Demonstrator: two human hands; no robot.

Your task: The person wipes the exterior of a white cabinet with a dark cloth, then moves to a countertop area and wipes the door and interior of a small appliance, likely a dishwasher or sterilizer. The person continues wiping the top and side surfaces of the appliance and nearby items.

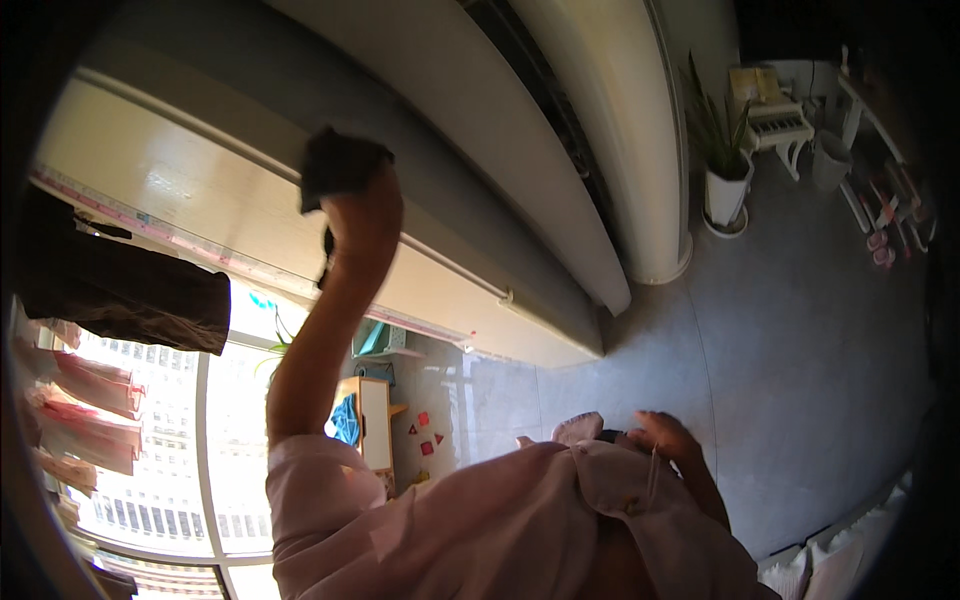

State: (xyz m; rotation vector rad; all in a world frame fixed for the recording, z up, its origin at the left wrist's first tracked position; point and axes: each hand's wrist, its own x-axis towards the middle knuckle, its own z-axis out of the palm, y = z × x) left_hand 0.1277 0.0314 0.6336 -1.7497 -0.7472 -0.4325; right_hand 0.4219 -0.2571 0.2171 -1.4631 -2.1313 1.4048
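Note:
My left hand (367,206) is raised with the arm stretched out, gripping a crumpled black cloth (337,165). The cloth lies over the long edge strip (442,259) of a pale wall end (187,142), apparently touching it. Some of the cloth hangs below the wrist, behind the arm. My right hand (667,435) is low, beside the front of my pink shirt (480,510), over the grey tiled floor. Its fingers are apart, nothing shows in them, and the shirt hides part of the hand.
Beside the wall stands a tall white rounded column (637,150). Beyond it are a potted plant (726,187), a white toy piano (780,124) and a bin (831,161). A pink measuring strip (187,240) runs down the wall; clothes (90,405) hang by the window.

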